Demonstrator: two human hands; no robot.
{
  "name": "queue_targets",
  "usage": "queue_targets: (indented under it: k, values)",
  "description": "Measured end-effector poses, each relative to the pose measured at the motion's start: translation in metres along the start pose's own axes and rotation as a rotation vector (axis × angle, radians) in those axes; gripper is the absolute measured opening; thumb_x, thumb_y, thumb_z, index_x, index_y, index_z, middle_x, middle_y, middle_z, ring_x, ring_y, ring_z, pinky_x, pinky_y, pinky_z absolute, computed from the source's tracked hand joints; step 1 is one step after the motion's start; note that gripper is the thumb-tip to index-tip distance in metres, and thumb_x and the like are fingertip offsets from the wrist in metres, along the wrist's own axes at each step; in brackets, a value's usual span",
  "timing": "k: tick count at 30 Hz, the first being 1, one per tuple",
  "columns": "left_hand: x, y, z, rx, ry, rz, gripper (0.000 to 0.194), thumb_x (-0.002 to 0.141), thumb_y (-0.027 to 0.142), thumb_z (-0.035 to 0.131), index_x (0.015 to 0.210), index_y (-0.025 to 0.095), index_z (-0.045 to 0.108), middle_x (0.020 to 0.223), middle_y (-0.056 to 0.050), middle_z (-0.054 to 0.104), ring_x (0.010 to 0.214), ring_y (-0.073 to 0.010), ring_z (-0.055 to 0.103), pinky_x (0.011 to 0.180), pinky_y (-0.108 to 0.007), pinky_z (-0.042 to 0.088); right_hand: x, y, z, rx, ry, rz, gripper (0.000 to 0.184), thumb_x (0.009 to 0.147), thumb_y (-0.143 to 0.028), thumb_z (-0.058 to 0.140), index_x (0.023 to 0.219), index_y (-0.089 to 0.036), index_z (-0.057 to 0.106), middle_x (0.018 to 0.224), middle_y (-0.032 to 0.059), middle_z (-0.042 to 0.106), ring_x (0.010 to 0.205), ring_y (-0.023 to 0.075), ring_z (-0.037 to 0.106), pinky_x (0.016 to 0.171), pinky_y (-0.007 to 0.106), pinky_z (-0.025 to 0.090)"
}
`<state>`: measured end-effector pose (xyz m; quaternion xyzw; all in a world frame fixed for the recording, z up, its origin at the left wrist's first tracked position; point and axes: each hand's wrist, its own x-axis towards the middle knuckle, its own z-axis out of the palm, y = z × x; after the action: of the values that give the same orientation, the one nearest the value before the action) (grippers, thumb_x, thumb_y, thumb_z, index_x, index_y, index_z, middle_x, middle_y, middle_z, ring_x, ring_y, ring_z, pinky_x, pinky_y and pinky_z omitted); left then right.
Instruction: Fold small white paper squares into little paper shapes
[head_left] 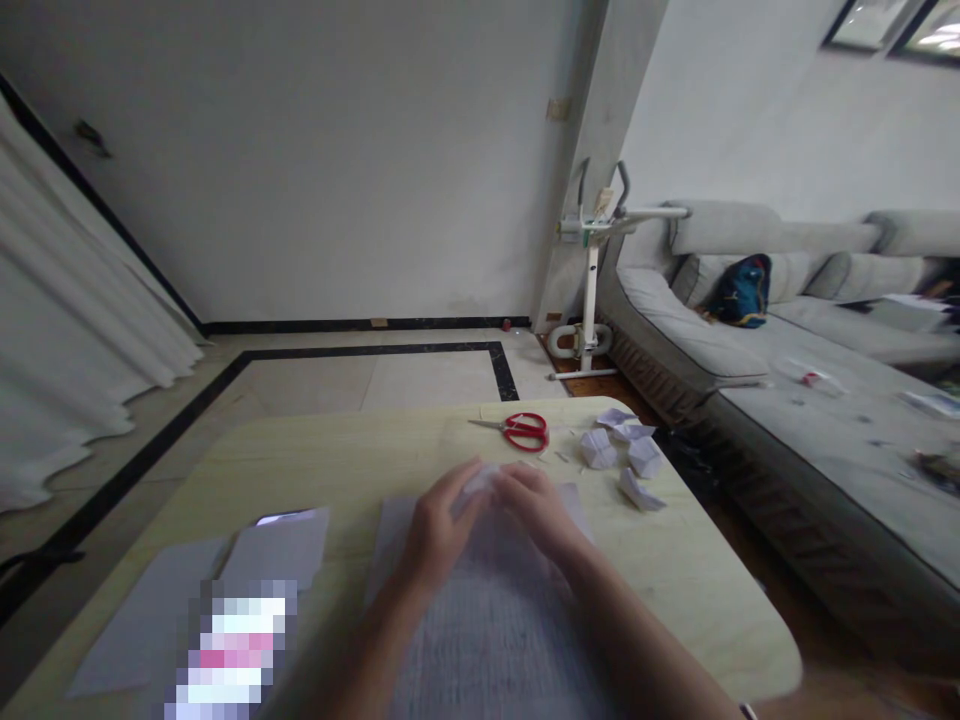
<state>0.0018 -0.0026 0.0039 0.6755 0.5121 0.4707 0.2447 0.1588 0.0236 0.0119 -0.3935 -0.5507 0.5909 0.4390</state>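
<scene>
My left hand [441, 518] and my right hand [541, 505] meet over the middle of the table. Their fingers are closed on a small piece of white paper [484, 478], mostly covered by the fingers and slightly blurred. Beneath my hands and forearms lies a large sheet of paper [487, 640] with faint lines or writing on it. Just beyond my fingers rests a pair of scissors [512, 430] with red handles, blades pointing left. To the right of my right hand, several folded or crumpled paper pieces [598, 450] are grouped near the table's edge, with tiny paper scraps [561, 456] close by.
The pale wooden table [720, 600] has rounded corners. On its left lie white papers [142, 620] and a lit, pixelated screen [232, 650]. Beyond stand a white exercise machine [590, 300] and a grey sofa [810, 420] with a blue bag [742, 290]. A curtain [67, 330] hangs left.
</scene>
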Motion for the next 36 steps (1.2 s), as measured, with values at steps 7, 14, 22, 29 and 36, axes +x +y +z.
queue_targets:
  k: [7,14,22,29,36]
  values:
    - [0.000,0.003,0.001,-0.015,-0.053,-0.009,0.034,0.087,0.033,0.055,0.117,0.019,0.063,0.117,-0.009,0.067,0.109,-0.0224,0.062,0.095,-0.035,0.049,-0.003,0.000,0.000,0.054,-0.123,0.063,0.034,0.084,-0.045,0.057,0.072,-0.014,0.064,0.063,0.0005,0.055,0.061,0.0138,0.051,0.061,0.025,0.041]
    - [0.003,0.003,-0.005,-0.073,-0.028,-0.026,0.033,0.088,0.032,0.052,0.116,0.019,0.064,0.122,-0.009,0.064,0.114,-0.0222,0.059,0.098,-0.037,0.046,-0.004,-0.009,0.002,0.021,-0.083,0.052,0.032,0.083,-0.042,0.056,0.067,-0.014,0.058,0.059,-0.0008,0.050,0.055,0.0113,0.044,0.053,0.022,0.034]
    - [0.003,0.007,-0.005,-0.118,-0.075,-0.081,0.031,0.088,0.034,0.052,0.111,0.019,0.067,0.112,-0.008,0.069,0.106,-0.0217,0.063,0.095,-0.035,0.048,-0.005,-0.010,0.003,0.106,-0.091,0.078,0.025,0.081,-0.034,0.057,0.066,-0.014,0.060,0.057,-0.0022,0.048,0.053,0.0099,0.041,0.051,0.022,0.031]
    - [0.004,0.013,-0.008,-0.226,-0.070,-0.161,0.030,0.087,0.033,0.055,0.108,0.018,0.069,0.112,-0.008,0.070,0.105,-0.0222,0.063,0.094,-0.034,0.048,-0.005,-0.010,0.004,0.057,-0.073,0.058,0.027,0.081,-0.035,0.057,0.062,-0.015,0.059,0.057,-0.0019,0.050,0.054,0.0109,0.043,0.052,0.023,0.033]
    - [0.005,0.012,-0.007,-0.320,-0.051,-0.233,0.031,0.085,0.034,0.056,0.107,0.017,0.069,0.110,-0.008,0.070,0.102,-0.0219,0.064,0.091,-0.033,0.049,-0.005,-0.013,0.004,-0.008,-0.081,0.022,0.023,0.082,-0.031,0.056,0.068,-0.015,0.064,0.058,-0.0016,0.051,0.054,0.0111,0.045,0.053,0.022,0.035]
